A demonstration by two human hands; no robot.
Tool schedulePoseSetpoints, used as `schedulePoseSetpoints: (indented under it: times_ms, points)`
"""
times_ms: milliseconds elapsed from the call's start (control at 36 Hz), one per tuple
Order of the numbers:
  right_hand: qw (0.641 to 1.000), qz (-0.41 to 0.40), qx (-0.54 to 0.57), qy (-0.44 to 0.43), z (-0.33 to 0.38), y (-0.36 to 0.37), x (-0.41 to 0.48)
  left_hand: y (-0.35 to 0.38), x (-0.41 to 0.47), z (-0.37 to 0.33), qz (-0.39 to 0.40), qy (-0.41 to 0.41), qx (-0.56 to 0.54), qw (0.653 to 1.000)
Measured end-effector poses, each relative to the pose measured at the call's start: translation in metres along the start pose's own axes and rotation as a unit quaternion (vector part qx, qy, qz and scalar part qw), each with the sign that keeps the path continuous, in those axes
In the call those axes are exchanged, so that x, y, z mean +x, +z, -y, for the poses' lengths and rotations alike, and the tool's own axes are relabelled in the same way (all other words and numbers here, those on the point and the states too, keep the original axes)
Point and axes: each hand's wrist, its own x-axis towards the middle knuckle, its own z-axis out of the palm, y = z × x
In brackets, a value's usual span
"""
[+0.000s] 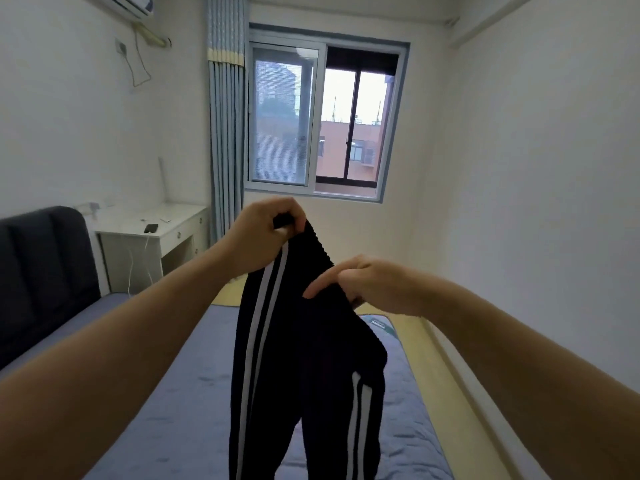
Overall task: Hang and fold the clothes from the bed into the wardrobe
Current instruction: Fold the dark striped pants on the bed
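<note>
A person held a pair of black track trousers with white side stripes in the air above the bed, the legs hanging down toward its blue cover. The left hand, raised higher above the bed, gripped one end of the waistband with curled fingers. The right hand, lower, pinched the other side of the waistband, index finger stretched straight. A dark padded headboard stood at the bed's left side. Beyond the bed were a white desk, a blue curtain and a window.
</note>
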Motion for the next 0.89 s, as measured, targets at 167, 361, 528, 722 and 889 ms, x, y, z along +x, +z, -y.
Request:
schedulePoseSetpoints:
  times_ms: [167,361,528,722,889]
  points:
    - [0.847,-0.075,-0.512,-0.120,-0.003,-0.008,-0.008,0.003,0.006,-0.009,-0.033,0.001,-0.048,0.998]
    - [0.765,-0.237,-0.582,-0.140,-0.004,-0.029,-0.005,-0.004,0.003,-0.021,-0.014,-0.030,-0.142,0.989]
    - [0.871,-0.229,-0.430,-0.066,-0.003,-0.045,0.001,0.016,-0.003,-0.033,0.046,-0.119,-0.186,0.974]
    - [0.895,-0.253,-0.365,-0.038,-0.002,-0.053,0.011,0.016,-0.010,-0.041,0.148,-0.100,-0.154,0.972]
    - [0.906,-0.221,-0.361,0.000,0.005,-0.061,0.011,0.017,-0.009,-0.035,0.157,-0.039,-0.001,0.987]
